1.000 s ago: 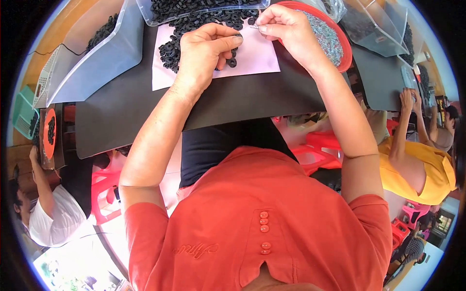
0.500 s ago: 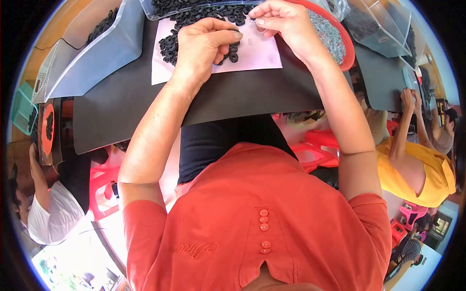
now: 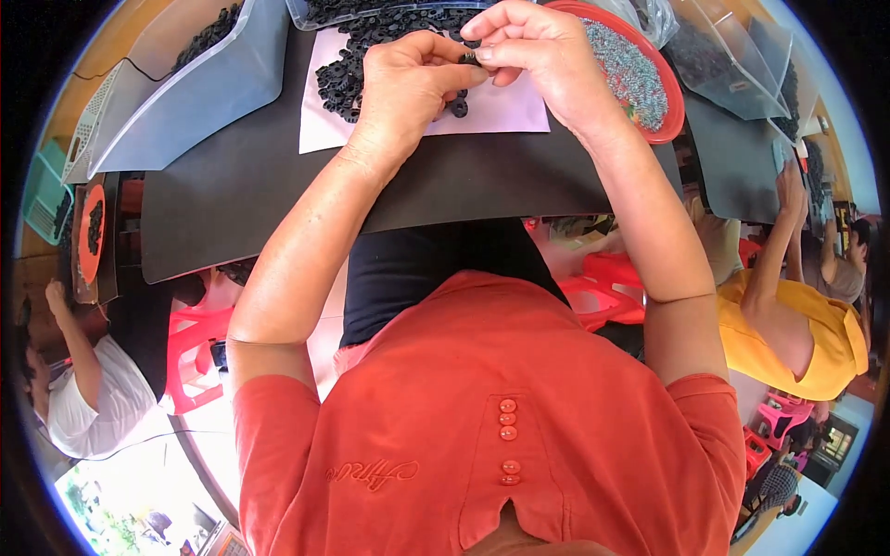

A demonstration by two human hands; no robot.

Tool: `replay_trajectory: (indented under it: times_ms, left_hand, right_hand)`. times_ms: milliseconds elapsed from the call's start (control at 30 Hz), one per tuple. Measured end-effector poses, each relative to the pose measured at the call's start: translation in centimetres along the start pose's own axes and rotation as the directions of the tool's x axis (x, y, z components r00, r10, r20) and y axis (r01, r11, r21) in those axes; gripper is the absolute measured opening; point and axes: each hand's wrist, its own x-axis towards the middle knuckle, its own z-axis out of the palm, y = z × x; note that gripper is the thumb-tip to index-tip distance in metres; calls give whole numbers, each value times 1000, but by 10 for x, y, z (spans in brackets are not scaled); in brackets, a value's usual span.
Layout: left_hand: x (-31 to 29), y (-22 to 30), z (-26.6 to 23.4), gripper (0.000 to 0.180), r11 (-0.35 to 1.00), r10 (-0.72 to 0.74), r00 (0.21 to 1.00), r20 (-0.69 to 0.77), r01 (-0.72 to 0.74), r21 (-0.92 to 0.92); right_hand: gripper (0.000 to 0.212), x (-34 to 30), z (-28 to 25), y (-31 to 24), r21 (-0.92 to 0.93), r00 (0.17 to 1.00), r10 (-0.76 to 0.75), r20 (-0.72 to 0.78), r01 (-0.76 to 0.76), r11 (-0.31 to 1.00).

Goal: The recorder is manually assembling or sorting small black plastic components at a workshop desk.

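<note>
My left hand (image 3: pixel 408 88) pinches a small black part (image 3: pixel 470 59) between thumb and fingertips, over the sheet. Against it come the fingertips of my right hand (image 3: pixel 552 65), thumb and forefinger pressed together. What that right pinch holds is too small to make out. Under and beyond both hands, a heap of small black ring-shaped parts (image 3: pixel 341 85) covers much of a pale pink sheet (image 3: pixel 505 116). To the right of my right hand stands a red bowl (image 3: pixel 675 111) filled with tiny silvery-blue pieces (image 3: pixel 630 74).
A large translucent bin (image 3: pixel 222 102) with black parts stands at the left of the dark table (image 3: pixel 278 208). A clear tray (image 3: pixel 298 13) of black parts borders the sheet's far side. Clear bins (image 3: pixel 732 65) stand at the right. Co-workers sit on both sides.
My two hands have come together, the right fingertips now meeting the black part in the left. The view has shifted slightly, and the co-workers' arms have moved.
</note>
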Motion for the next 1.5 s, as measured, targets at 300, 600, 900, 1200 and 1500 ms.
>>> replay_trajectory:
  times_ms: [300, 600, 900, 1200, 1500]
  left_hand:
    - [-1, 1, 1, 16, 998, -11, 999, 49, 14, -59]
    - [-1, -6, 0, 18, 964, 208, 977, 41, -212, 160]
    - [15, 19, -27, 8, 980, -47, 983, -178, 11, -197]
    - [22, 17, -43, 10, 925, -140, 950, -280, 25, -378]
    - [32, -4, -56, 20, 904, -92, 967, -239, -19, -427]
  right_hand:
    - [14, -6, -3, -4, -1, 999, 16, -28, -16, 1000]
    - [15, -3, -6, -17, -33, 996, 69, 55, -67, 997]
    - [9, 11, -3, -29, -15, 983, 57, -173, -61, 998]
    - [10, 27, -16, -15, -674, 989, -121, -87, 31, 738]
    - [12, 53, 2, 20, -891, 940, -208, 270, 326, 316]
